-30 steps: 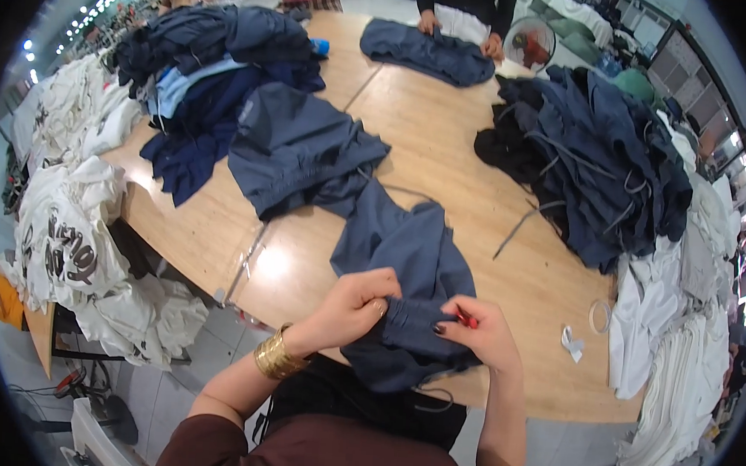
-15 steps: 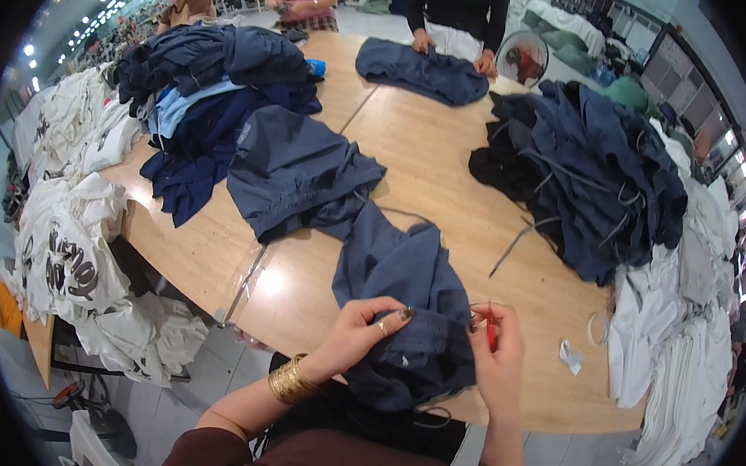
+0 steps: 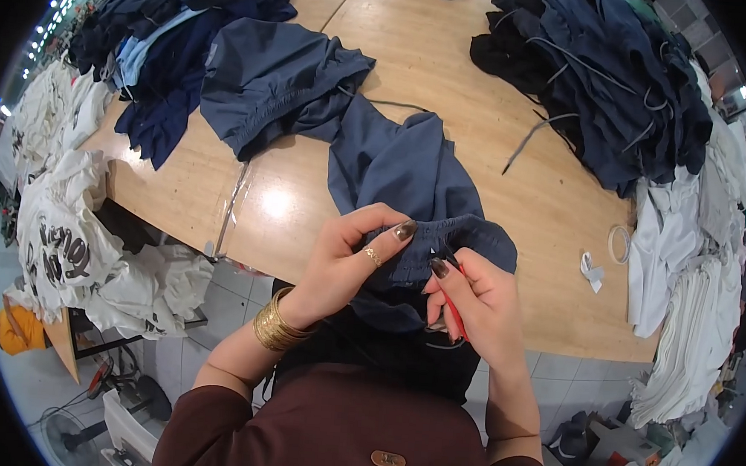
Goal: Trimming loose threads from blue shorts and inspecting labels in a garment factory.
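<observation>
A dark blue-grey garment [image 3: 403,162] with a gathered elastic waistband lies across the near part of the table and hangs over its edge by my lap. My left hand [image 3: 359,245] is closed on the waistband, thumb on top. My right hand [image 3: 476,299] grips a red-handled pair of thread snips [image 3: 455,315]. Their dark tips touch or nearly touch the waistband beside a small white label [image 3: 434,251]. Just beyond, a similar garment [image 3: 271,77] lies spread, its elastic edge facing me.
Piles of dark garments stand at the far left [image 3: 158,40] and far right [image 3: 604,85]. White garments are heaped at the left [image 3: 66,231] and right edges [image 3: 684,320]. A white scrap [image 3: 591,272] and a pale ring [image 3: 618,245] lie on the wooden table [image 3: 563,202].
My view has tilted down toward my lap. My right hand has moved left and inward, bringing the snips to the waistband. My left hand still holds the band.
</observation>
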Available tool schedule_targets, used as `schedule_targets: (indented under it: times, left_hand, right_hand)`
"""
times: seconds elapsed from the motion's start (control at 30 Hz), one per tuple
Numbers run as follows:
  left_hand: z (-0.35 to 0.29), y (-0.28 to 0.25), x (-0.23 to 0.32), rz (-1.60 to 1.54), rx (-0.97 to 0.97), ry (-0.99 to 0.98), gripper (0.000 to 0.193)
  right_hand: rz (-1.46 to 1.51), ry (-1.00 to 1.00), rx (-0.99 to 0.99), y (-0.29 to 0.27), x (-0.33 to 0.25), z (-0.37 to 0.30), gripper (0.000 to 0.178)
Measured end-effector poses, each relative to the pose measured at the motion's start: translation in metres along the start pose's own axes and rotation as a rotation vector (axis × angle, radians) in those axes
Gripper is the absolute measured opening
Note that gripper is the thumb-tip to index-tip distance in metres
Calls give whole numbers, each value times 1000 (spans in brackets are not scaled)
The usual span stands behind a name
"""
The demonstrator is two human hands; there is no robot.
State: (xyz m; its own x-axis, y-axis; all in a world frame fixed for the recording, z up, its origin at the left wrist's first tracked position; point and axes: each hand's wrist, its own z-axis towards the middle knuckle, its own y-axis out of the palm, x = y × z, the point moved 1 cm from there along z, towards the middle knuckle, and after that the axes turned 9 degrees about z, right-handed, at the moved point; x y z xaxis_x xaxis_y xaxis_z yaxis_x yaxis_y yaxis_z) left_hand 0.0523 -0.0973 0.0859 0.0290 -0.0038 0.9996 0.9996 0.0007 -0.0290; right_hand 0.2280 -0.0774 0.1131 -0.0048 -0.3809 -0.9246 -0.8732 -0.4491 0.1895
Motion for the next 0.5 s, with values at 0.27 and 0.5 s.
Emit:
schedule_targets:
  times: [0.27,0.5]
  left_hand:
    - [-2,-2,4,97,-15,96,12]
    - [0,-3,2,132,-7,145,11]
  right_hand:
    - [-128,-59,39,4,-6,1,24]
    - [-110,-40,42,4,-4,4,23]
